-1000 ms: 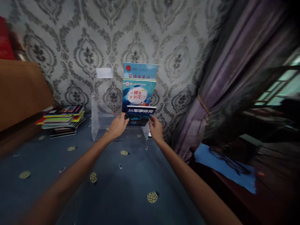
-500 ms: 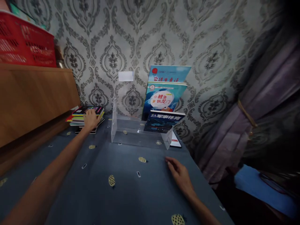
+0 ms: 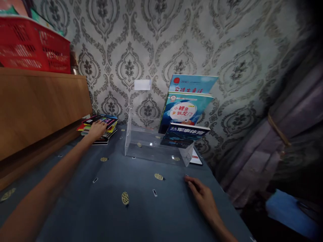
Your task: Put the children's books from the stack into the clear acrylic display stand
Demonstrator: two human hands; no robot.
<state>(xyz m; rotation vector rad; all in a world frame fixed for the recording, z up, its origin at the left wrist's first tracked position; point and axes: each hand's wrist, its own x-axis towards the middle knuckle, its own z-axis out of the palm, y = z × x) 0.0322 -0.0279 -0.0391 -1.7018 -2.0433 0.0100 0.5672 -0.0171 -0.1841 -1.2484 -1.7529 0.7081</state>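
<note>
My left hand (image 3: pixel 97 129) lies with its fingers on the top book of a stack of books (image 3: pixel 100 126) at the far left of the table. My right hand (image 3: pixel 202 194) rests palm down, fingers loosely out, on the blue tablecloth (image 3: pixel 141 205) near the right edge. Between them stands a clear acrylic book stand (image 3: pixel 151 144). It holds three books in steps: a dark blue book (image 3: pixel 186 134) in front, a light blue picture book (image 3: pixel 185 110) behind it, and another blue book (image 3: pixel 191 84) at the back.
A wooden cabinet (image 3: pixel 37 107) with a red basket (image 3: pixel 32 47) on top stands at the left. Patterned wallpaper is behind the stand. A purple curtain (image 3: pixel 285 134) hangs at the right, beyond the table edge. A phone-like flat object (image 3: pixel 196 158) lies beside the stand.
Both hands let go of the dark blue book in the stand. My left hand went left onto the stack of books; my right hand dropped back onto the cloth. The view turned left.
</note>
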